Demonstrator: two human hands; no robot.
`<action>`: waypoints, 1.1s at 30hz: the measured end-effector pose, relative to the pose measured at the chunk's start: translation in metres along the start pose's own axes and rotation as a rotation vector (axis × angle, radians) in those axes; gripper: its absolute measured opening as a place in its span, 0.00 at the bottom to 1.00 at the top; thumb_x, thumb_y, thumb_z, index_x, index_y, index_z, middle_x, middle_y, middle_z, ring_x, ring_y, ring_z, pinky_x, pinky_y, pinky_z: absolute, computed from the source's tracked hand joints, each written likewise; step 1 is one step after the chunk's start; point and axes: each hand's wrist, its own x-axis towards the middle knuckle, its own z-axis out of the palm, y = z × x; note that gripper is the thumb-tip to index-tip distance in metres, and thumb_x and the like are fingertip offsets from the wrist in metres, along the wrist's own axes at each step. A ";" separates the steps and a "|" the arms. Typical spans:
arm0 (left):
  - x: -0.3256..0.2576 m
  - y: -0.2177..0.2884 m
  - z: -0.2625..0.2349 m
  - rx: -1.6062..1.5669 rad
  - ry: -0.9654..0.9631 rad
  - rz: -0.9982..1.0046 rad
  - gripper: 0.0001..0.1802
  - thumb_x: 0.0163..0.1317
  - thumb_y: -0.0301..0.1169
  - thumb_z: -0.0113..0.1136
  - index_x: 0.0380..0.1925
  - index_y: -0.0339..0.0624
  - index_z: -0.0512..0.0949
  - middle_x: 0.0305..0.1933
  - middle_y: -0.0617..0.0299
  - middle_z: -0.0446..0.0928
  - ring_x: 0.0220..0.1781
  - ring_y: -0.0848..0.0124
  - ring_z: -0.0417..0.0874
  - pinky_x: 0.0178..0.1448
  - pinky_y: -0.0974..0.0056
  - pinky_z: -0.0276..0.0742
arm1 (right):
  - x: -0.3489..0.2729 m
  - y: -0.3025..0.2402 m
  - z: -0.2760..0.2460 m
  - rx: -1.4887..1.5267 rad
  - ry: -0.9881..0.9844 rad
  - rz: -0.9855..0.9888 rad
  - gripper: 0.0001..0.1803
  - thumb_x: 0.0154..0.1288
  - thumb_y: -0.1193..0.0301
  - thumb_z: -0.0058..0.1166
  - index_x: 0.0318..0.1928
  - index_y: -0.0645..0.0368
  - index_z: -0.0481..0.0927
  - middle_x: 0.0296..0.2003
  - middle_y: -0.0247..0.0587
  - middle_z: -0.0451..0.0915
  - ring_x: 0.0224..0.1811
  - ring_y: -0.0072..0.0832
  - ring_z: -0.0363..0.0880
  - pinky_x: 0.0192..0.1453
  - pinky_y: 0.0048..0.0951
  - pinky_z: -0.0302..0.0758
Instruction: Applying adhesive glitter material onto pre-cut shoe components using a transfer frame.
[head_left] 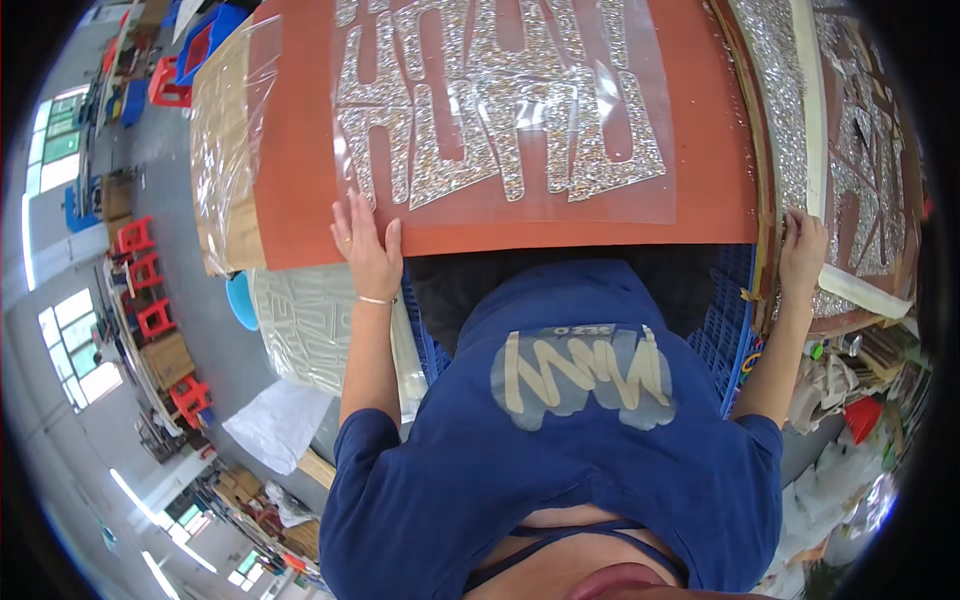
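My left hand (368,246) lies flat with fingers stretched out on the near edge of an orange-red work surface (540,236). Its fingertips reach the lower left corner of a clear film sheet (650,205). Glittery, rhinestone-like cut-out shapes (540,95) in silver and gold cover that sheet. At the right, my right hand (802,255) has its fingers curled together over a tray of loose glittering stones (785,110), beside a cream-coloured strip (812,100). Whatever those fingers hold, if anything, is hidden.
Clear plastic (225,150) covers the left end of the table. Below it lies a wrapped sheet with pale shapes (300,320). Blue plastic crates (735,300) stand under the work surface. Red stools (155,318) line the left side. Cloth scraps (825,395) are piled at the lower right.
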 end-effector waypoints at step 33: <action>0.048 0.177 0.055 -0.147 -0.279 0.501 0.39 0.51 0.62 0.55 0.58 0.51 0.69 0.68 0.39 0.51 0.73 0.43 0.39 0.70 0.36 0.34 | 0.025 -0.189 0.050 0.586 -0.068 -0.519 0.15 0.44 0.79 0.54 0.37 0.60 0.78 0.33 0.36 0.74 0.37 0.33 0.72 0.41 0.34 0.68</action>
